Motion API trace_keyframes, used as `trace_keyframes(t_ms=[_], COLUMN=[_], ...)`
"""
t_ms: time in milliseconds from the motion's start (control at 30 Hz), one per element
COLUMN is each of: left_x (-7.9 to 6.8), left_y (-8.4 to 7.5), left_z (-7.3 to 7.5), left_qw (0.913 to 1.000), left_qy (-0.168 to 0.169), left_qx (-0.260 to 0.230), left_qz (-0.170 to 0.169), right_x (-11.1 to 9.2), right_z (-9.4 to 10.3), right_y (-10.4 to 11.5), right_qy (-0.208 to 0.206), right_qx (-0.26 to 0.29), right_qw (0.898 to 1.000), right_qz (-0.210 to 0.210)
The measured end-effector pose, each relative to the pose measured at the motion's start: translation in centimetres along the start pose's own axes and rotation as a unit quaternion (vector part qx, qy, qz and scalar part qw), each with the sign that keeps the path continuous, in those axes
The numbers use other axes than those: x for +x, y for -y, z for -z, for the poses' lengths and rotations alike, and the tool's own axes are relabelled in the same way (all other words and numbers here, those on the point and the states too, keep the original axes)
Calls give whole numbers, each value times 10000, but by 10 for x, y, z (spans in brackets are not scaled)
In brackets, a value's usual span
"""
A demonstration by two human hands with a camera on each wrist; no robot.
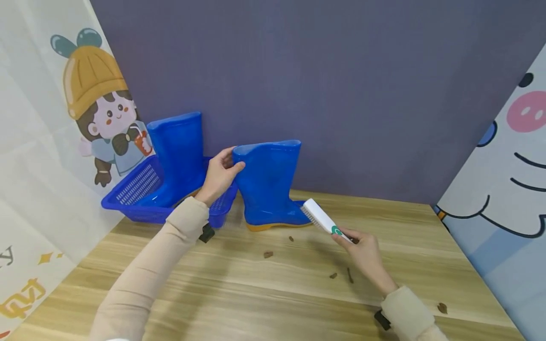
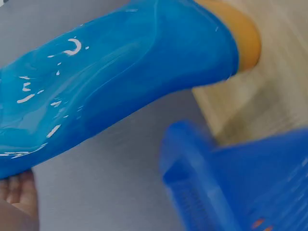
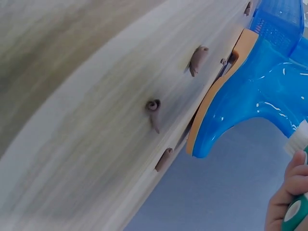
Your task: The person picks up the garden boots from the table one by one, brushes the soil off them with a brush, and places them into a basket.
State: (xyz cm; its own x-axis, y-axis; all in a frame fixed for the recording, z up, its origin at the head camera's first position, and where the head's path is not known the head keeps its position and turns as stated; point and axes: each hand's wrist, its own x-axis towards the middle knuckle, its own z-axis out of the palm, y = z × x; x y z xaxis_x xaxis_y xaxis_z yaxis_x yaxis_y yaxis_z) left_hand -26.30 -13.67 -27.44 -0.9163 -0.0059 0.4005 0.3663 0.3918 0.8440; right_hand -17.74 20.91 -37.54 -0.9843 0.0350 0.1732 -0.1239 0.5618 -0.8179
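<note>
A blue rain boot with an orange sole stands upright on the wooden table, its toe to the right. My left hand grips the top edge of its shaft from the left; in the left wrist view the shaft hides part of the fingers. My right hand holds a white brush with a green mark by its handle. The bristles point left, right at the boot's toe in the head view. In the right wrist view the boot's foot lies close to the brush head.
A second blue boot stands in a blue plastic basket at the left, behind my left forearm. Several brown crumbs of dirt lie scattered on the table. A grey wall panel rises behind.
</note>
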Motion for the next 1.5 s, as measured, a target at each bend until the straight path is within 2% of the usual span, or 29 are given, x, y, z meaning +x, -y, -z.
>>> trace_keyframes(t_ms=[67,100,133,233,267,333,367,433,500,567,767,933,1133,1300,1400,1500], left_x=[3,4,6,12,14,20,23,29,35,41,54,68,84,89,90,89], left_y=[-10,-17,-26,-53,-62,-75,-79,-82,-81,-78,-70,-72,-71,-62,-55,-51], left_z=[-1,-2,-4,-17,-23,-34,-39,-48,-53,-56,-57,-55,-54,-59,-64,-70], left_qw=[9967,9915,9831,9430,9284,9061,8988,8911,8906,8920,8971,9024,9196,9341,9373,9367], left_qy=[102,126,136,242,346,624,782,996,1031,995,910,1034,1090,1088,1047,1074], left_qx=[790,1259,1768,3161,3524,4007,4158,4330,4363,4338,4090,3793,3324,2872,2660,2541], left_qz=[-168,-292,-464,-1008,-1125,-1201,-1144,-920,-764,-788,-1399,-1762,-1790,-1818,-1995,-2154], right_x=[-1,-2,-3,-4,-4,-4,-5,-5,-5,-5,-6,-8,-11,-12,-13,-13], right_z=[2,3,4,6,7,8,9,9,10,12,19,23,26,28,28,29], right_y=[-2,-4,-5,-8,-8,-9,-9,-9,-9,-9,-14,-18,-20,-24,-26,-27], right_qy=[-7,-5,5,29,28,24,12,-8,9,21,-70,18,-31,-130,-204,-294], right_qx=[-3,0,-10,-40,-44,-47,-47,-51,-46,0,-43,-111,-36,-77,-141,-165], right_qw=[10000,10000,10000,9999,9999,9998,9997,9997,9996,9994,9986,9985,9984,9986,9983,9978], right_qz=[-3,-21,-38,-115,-144,-208,-230,-253,-279,-350,-524,-544,-555,-499,-522,-576])
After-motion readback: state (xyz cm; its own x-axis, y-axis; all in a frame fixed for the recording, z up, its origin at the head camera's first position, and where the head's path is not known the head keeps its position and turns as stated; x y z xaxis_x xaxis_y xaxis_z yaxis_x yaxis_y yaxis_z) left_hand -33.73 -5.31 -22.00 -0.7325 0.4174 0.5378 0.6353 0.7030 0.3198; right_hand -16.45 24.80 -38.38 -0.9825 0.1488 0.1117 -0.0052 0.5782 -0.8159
